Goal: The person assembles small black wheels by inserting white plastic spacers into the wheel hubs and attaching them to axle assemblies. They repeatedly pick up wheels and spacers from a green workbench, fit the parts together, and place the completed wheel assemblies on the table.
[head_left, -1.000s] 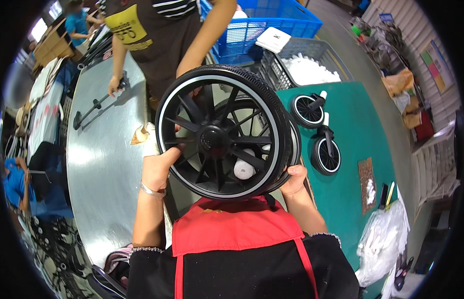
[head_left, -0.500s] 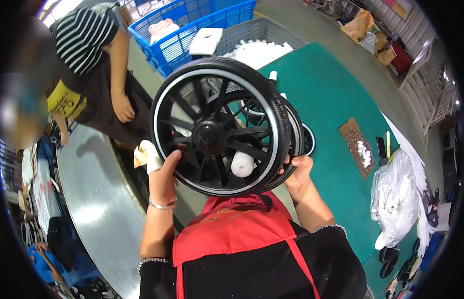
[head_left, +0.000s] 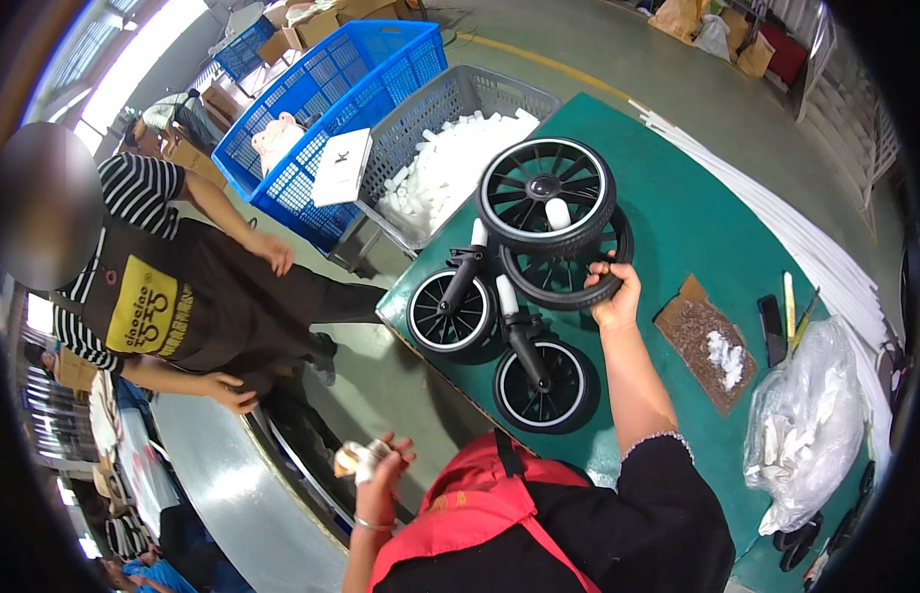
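Observation:
At the edge of the green table, my right hand [head_left: 614, 296] grips the rim of a large black spoked wheel [head_left: 608, 249]. A second large wheel [head_left: 501, 203] with a pale ring rests partly on top of it, and a white foam tube [head_left: 558, 213] sits among its spokes. Nearer me are two smaller wheels [head_left: 450, 334] [head_left: 546, 402] on black forks, each with a white sleeve on its stem. My left hand [head_left: 383, 479] is off the table over the gap, fingers apart and holding no wheel. A white and tan wrap [head_left: 359, 461] covers its outer fingers.
On the green table [head_left: 668, 198] lie a brown board [head_left: 702, 346] with white scraps, a black bar [head_left: 771, 329] and a clear plastic bag [head_left: 806, 425]. A grey crate [head_left: 460, 94] of white tubes and a blue crate [head_left: 327, 74] stand beyond. A co-worker [head_left: 213, 267] stands left by a metal table [head_left: 233, 494].
The two large wheels, held up in both hands before, now lie on the green table. My left hand has let go and dropped back; my right hand stays on the lower wheel.

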